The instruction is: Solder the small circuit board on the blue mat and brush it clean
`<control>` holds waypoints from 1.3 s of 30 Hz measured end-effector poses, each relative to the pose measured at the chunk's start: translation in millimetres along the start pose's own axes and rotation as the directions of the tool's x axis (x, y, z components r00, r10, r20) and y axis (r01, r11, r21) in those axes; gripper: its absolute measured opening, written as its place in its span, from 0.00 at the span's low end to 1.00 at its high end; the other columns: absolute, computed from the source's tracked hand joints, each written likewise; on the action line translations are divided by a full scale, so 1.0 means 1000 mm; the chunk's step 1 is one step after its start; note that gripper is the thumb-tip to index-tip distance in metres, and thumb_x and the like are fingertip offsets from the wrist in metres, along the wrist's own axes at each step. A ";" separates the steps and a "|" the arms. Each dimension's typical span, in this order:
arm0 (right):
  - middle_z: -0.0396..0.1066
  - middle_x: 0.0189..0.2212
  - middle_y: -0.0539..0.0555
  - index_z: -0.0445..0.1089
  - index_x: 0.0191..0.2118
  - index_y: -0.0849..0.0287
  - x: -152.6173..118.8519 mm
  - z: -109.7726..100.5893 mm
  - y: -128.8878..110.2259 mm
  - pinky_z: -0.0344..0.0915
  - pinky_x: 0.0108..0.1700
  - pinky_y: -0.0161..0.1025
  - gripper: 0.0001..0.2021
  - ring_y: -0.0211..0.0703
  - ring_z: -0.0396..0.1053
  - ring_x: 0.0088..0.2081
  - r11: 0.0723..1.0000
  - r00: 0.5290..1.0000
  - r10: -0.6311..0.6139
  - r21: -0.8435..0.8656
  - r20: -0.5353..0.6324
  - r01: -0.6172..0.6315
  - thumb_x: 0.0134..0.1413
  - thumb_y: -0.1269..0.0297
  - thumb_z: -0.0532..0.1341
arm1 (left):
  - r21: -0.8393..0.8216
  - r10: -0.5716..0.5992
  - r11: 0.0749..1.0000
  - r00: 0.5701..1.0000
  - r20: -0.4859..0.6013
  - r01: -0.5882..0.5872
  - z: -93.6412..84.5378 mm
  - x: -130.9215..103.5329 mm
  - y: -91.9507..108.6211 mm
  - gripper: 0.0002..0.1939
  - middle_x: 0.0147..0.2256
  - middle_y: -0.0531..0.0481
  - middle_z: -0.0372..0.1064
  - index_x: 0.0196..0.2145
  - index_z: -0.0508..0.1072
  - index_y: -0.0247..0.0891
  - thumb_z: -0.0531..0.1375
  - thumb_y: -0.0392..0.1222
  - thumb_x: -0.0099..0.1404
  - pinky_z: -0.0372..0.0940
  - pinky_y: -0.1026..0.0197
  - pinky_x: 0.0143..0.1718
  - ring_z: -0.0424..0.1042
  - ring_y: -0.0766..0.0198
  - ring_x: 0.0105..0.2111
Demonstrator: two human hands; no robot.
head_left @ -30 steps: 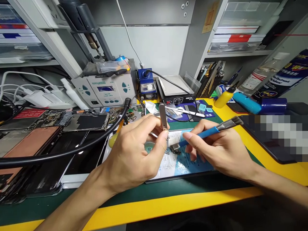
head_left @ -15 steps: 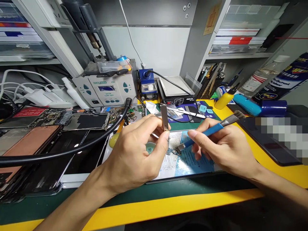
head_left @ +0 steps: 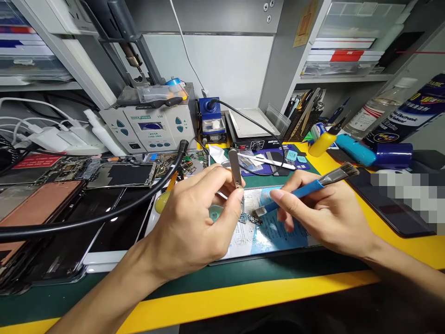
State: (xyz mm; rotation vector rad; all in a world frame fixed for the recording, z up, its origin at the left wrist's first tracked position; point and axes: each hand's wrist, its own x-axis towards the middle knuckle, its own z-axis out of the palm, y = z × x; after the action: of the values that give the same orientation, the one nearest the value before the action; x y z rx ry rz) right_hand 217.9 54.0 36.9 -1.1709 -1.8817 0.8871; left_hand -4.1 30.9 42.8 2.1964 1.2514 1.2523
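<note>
My left hand [head_left: 200, 213] is closed on grey metal tweezers [head_left: 235, 167], held upright between thumb and fingers. Their lower end comes down at a small circuit board [head_left: 247, 218]; the hand partly hides that contact. In my right hand [head_left: 321, 213] is a double-ended brush [head_left: 308, 190] with a blue handle. One bristle end points up to the right, and the other, pale and short, touches or nearly touches the board's right part. The board lies on a blue and white printed sheet [head_left: 278, 239]. A greenish round thing [head_left: 216, 212] shows partly behind my left fingers.
A black hose [head_left: 139, 208] curves across the left side over phone parts [head_left: 48, 199]. Behind stand a grey rework station [head_left: 149, 127], a blue soldering station [head_left: 210, 123] and a hot plate [head_left: 255, 127]. At right are a yellow bottle [head_left: 323, 141] and a dark phone [head_left: 392, 204].
The view has shifted slightly. The brush's lower end sits a little further left over the board. Both hands keep their grips, and the tweezers stay almost in place.
</note>
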 end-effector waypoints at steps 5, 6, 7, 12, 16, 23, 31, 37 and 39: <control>0.72 0.20 0.51 0.71 0.23 0.57 0.001 -0.001 0.001 0.65 0.19 0.34 0.17 0.38 0.70 0.18 0.999 0.999 0.018 0.032 0.029 -0.019 0.57 0.53 0.67 | 0.021 0.025 0.999 1.000 -0.008 -0.025 0.000 -0.001 0.000 0.04 0.32 0.51 0.71 0.38 0.73 0.35 0.60 0.32 0.64 0.73 0.64 0.31 0.72 0.66 0.27; 0.72 0.20 0.51 0.71 0.23 0.57 0.001 0.000 0.001 0.65 0.19 0.34 0.16 0.38 0.70 0.18 0.999 0.999 0.020 0.048 0.027 -0.021 0.56 0.54 0.68 | 0.027 0.027 0.999 1.000 -0.006 -0.026 0.000 -0.001 0.000 0.04 0.32 0.51 0.71 0.38 0.73 0.35 0.60 0.32 0.64 0.73 0.64 0.32 0.72 0.66 0.28; 0.72 0.19 0.50 0.71 0.23 0.57 0.001 0.000 0.002 0.65 0.19 0.34 0.16 0.38 0.70 0.17 0.998 1.000 0.015 0.068 0.016 -0.016 0.55 0.54 0.69 | 0.031 0.028 0.999 1.000 -0.005 -0.028 0.000 -0.001 0.000 0.05 0.32 0.51 0.71 0.38 0.73 0.35 0.60 0.32 0.64 0.73 0.64 0.32 0.72 0.66 0.28; 0.72 0.19 0.49 0.71 0.25 0.57 0.000 -0.002 0.001 0.63 0.17 0.34 0.15 0.38 0.69 0.16 0.994 1.000 0.022 0.104 0.011 -0.023 0.55 0.54 0.69 | 0.035 0.032 0.999 0.999 -0.001 -0.032 0.000 -0.001 0.001 0.05 0.33 0.50 0.70 0.38 0.74 0.33 0.60 0.32 0.64 0.73 0.64 0.31 0.72 0.67 0.27; 0.73 0.19 0.51 0.71 0.25 0.57 0.000 -0.005 0.002 0.65 0.19 0.35 0.15 0.41 0.71 0.19 1.000 1.000 0.025 -0.002 0.010 -0.025 0.56 0.53 0.68 | 0.037 0.024 0.999 1.000 -0.004 -0.024 0.000 -0.001 0.000 0.04 0.32 0.50 0.70 0.38 0.73 0.34 0.60 0.32 0.64 0.73 0.63 0.31 0.72 0.66 0.27; 0.73 0.18 0.50 0.70 0.26 0.57 0.004 -0.006 0.002 0.64 0.18 0.35 0.15 0.40 0.70 0.17 0.988 0.993 0.095 0.116 0.075 -0.103 0.54 0.53 0.69 | 0.000 0.002 1.000 1.000 -0.003 -0.002 0.001 -0.001 0.001 0.05 0.32 0.50 0.70 0.39 0.73 0.35 0.61 0.33 0.64 0.75 0.64 0.31 0.73 0.66 0.27; 0.72 0.17 0.50 0.67 0.18 0.57 0.005 -0.010 0.004 0.61 0.17 0.34 0.21 0.38 0.69 0.16 0.980 0.991 0.114 0.156 0.070 -0.124 0.54 0.52 0.69 | 0.012 0.026 1.000 1.000 -0.005 -0.026 0.000 -0.001 0.000 0.05 0.31 0.52 0.69 0.39 0.72 0.37 0.61 0.33 0.64 0.75 0.64 0.29 0.72 0.67 0.27; 0.72 0.17 0.49 0.69 0.23 0.57 0.006 -0.009 0.001 0.62 0.17 0.33 0.16 0.38 0.69 0.15 0.979 0.991 0.124 0.159 0.040 -0.129 0.53 0.54 0.70 | 0.019 0.032 0.999 0.999 -0.006 -0.032 0.000 -0.001 0.001 0.05 0.31 0.52 0.69 0.38 0.72 0.36 0.61 0.32 0.64 0.75 0.66 0.29 0.72 0.68 0.27; 0.72 0.16 0.49 0.69 0.24 0.57 0.006 -0.009 0.000 0.60 0.15 0.33 0.16 0.38 0.68 0.14 0.975 0.990 0.117 0.183 0.076 -0.129 0.53 0.53 0.70 | 0.018 0.035 0.999 0.999 -0.005 -0.035 0.000 -0.001 0.001 0.05 0.32 0.52 0.69 0.38 0.72 0.36 0.61 0.32 0.64 0.75 0.65 0.30 0.72 0.68 0.27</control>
State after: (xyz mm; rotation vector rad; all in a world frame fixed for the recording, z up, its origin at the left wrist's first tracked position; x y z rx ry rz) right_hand 224.1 61.1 42.5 -1.1642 -1.7475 1.1575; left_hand -3.8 29.5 42.7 2.2389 1.2359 1.2658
